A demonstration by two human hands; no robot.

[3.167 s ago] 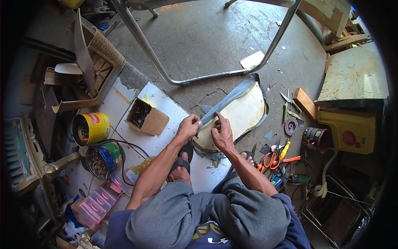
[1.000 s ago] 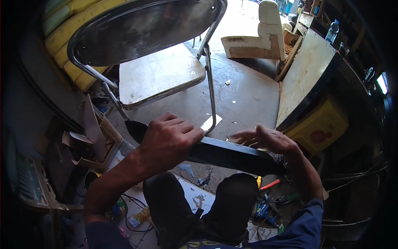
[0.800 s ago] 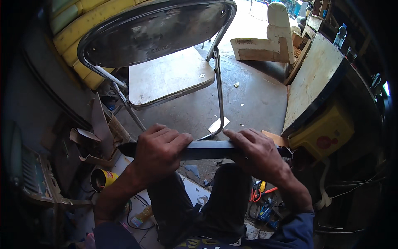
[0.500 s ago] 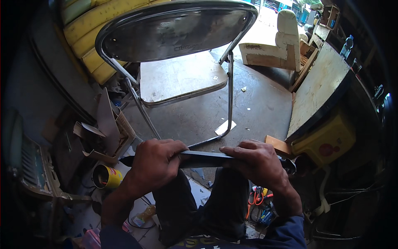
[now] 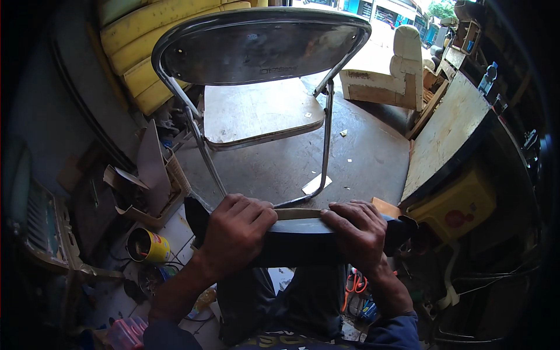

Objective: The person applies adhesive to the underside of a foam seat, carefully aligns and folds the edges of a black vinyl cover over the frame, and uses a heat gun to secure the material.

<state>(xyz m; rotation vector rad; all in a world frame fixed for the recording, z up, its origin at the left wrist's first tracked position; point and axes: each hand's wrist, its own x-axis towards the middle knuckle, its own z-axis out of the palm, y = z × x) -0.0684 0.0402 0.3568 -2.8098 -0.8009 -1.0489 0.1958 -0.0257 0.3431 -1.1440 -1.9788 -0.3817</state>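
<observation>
Over my knees I hold a long, curved board covered with black sheet material [image 5: 300,248]; a brownish edge shows along its far side. My left hand [image 5: 238,233] is closed over the left part of its far edge, fingers bent over the top. On the right part, my right hand [image 5: 357,233] grips the same edge, fingers curled over it. Loose dark material sticks out past both hands. The undersides of the board and my thumbs are mostly hidden.
Ahead stands a metal-framed folding chair [image 5: 265,111]. To the left are a cardboard box [image 5: 146,217] and a yellow can [image 5: 156,247]. Orange-handled scissors [image 5: 354,283] lie by my right leg. A yellow container [image 5: 461,204] and leaning board [image 5: 446,137] are at right.
The black-covered board has tilted, so more of its broad black face and its brownish far edge show. Both hands stay on it, with fingers shifted further over the edge.
</observation>
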